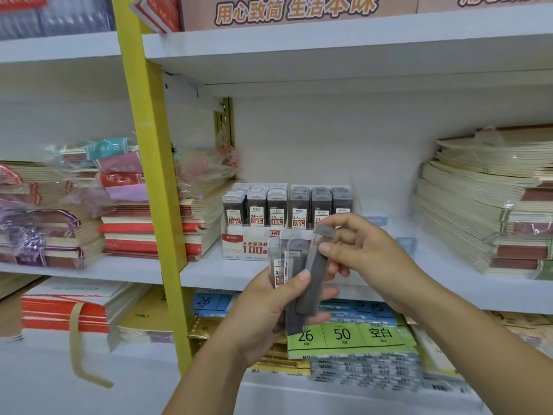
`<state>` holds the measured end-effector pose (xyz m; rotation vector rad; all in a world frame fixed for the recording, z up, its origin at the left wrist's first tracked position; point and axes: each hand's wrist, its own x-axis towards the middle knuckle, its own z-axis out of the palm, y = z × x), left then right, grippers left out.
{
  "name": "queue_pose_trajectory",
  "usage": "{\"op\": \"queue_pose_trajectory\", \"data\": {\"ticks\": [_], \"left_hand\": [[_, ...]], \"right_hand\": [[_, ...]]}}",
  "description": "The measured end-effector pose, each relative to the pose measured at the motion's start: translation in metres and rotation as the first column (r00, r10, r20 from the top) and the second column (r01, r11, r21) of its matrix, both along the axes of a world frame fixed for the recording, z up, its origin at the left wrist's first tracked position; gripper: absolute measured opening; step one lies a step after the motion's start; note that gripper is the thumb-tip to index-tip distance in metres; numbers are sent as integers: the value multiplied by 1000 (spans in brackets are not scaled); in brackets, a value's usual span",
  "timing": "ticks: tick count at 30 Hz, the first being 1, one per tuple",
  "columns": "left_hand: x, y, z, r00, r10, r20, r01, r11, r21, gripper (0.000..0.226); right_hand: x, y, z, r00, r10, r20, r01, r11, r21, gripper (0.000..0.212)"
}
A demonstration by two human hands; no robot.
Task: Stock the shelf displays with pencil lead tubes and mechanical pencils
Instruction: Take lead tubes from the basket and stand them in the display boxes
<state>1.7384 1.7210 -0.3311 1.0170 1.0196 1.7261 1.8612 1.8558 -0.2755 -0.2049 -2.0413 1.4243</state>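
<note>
The white shelf bears a lead-tube display box just behind the right hand, with notebook stacks lying well off to either side

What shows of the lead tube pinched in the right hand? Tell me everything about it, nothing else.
The lead tube is a slim, flat case of dark grey translucent plastic, by its look, with a lighter grey cap at its upper end. It stands nearly upright, top tilted right, in front of the shelf display. The right hand pinches it near the cap; its lower end lies against the other tubes gripped in the left hand. Blur hides any label.
</note>
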Motion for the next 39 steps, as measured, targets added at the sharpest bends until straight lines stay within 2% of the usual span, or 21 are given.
{"op": "queue_pose_trajectory", "data": {"ticks": [4, 7, 10, 13, 16, 18, 20, 22, 25, 28, 31, 34, 37, 39], "left_hand": [[-1, 0, -3, 999, 14, -31, -16, 999, -49, 49], [-2, 0, -4, 999, 39, -19, -40, 996, -75, 47], [-3, 1, -3, 997, 66, -41, -70, 993, -90, 41], [-3, 2, -5, 991, 118, -70, -124, 989, -85, 32], [-4, 3, -7, 989, 128, -74, -133, 989, -65, 31], [-6, 4, -8, 991, 120, -65, -123, 991, -55, 37], [-8, 5, -8, 993, 115, -25, -116, 993, -29, 51], [-12, 5, -6, 988, 156, -15, -156, 988, -3, 55], [-17, 6, -6, 963, 248, -106, -252, 967, -25, 30], [-20, 8, -10, 955, 278, -107, -284, 957, -52, 24], [-22, 6, -10, 964, 255, -75, -257, 966, -18, 15], [-23, 2, -7, 978, 199, -67, -200, 980, -8, 15], [-22, -1, -3, 988, 151, -38, -153, 987, -48, 35], [-21, -3, -2, 988, 148, -42, -150, 988, -41, 27]], "right_hand": [[2, -1, -1, 999, -43, 18, 42, 998, 47, 27], [5, 4, -1, 994, -109, -4, 109, 993, 52, 16], [10, 11, 2, 995, -103, 11, 103, 994, 45, 24], [10, 12, 1, 984, -177, -9, 177, 984, -5, 24], [9, 12, 1, 984, -170, -44, 167, 984, -69, 17], [10, 11, 6, 983, -177, -56, 175, 984, -39, 16], [13, 12, 15, 959, -253, -128, 262, 963, 56, 16], [17, 19, 33, 906, -332, -264, 379, 912, 154, 18], [14, 37, 61, 848, -389, -359, 510, 782, 358, 24], [0, 55, 75, 846, -470, -253, 525, 647, 553, 25], [-14, 66, 76, 881, -465, -84, 406, 655, 637, 26], [-22, 74, 71, 863, -506, 11, 377, 658, 652, 14], [-28, 78, 65, 780, -624, 37, 373, 512, 774, 8], [-27, 76, 61, 738, -674, -30, 396, 397, 828, 16]]}}
